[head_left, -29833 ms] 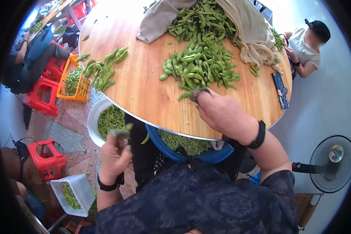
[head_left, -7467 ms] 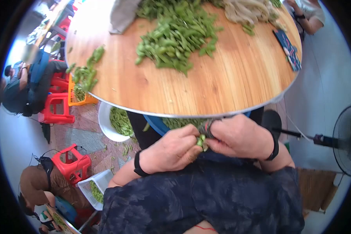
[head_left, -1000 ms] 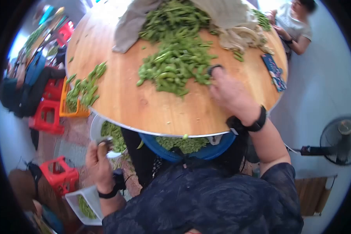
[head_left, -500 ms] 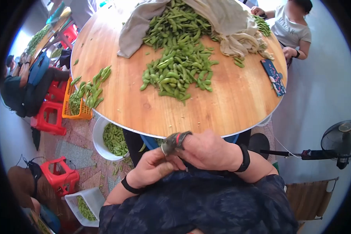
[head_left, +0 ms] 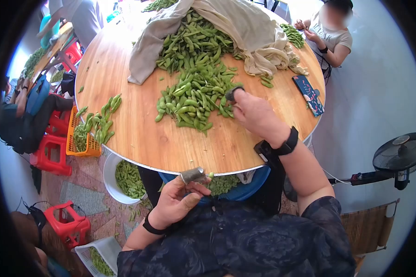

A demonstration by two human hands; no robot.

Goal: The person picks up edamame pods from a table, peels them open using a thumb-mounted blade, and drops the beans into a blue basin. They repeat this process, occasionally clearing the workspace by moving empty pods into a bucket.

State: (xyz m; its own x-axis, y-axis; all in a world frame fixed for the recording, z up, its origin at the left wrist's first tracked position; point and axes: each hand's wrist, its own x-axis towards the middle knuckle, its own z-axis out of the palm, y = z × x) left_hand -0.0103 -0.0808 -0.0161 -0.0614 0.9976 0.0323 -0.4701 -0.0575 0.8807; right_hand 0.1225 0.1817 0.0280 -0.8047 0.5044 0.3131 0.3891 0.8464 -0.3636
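Note:
My left hand (head_left: 178, 198) is at the table's near edge, above a blue basin (head_left: 259, 182) of shelled beans (head_left: 224, 184). A grey-green cover is on one finger, and the thumb is apart from it. A small green bean (head_left: 211, 175) shows by the covered fingertip; whether it touches is unclear. My right hand (head_left: 259, 115) reaches over the round wooden table (head_left: 148, 124) to the right edge of the green pod pile (head_left: 194, 92). A dark cover is on one digit, and the fingers are apart beside the pods.
A cream cloth (head_left: 245, 32) drapes the pile's back. A patterned phone-like object (head_left: 308, 95) lies at right. Loose pods (head_left: 104, 120), an orange basket (head_left: 92, 147) and a white bucket (head_left: 111, 177) are left. A fan (head_left: 397, 154) stands right. A co-worker (head_left: 333, 41) sits back right.
My right hand has left my left hand and moved forward to the pods. My left hand has its fingers apart. The blue basin shows more, and the view has shifted slightly.

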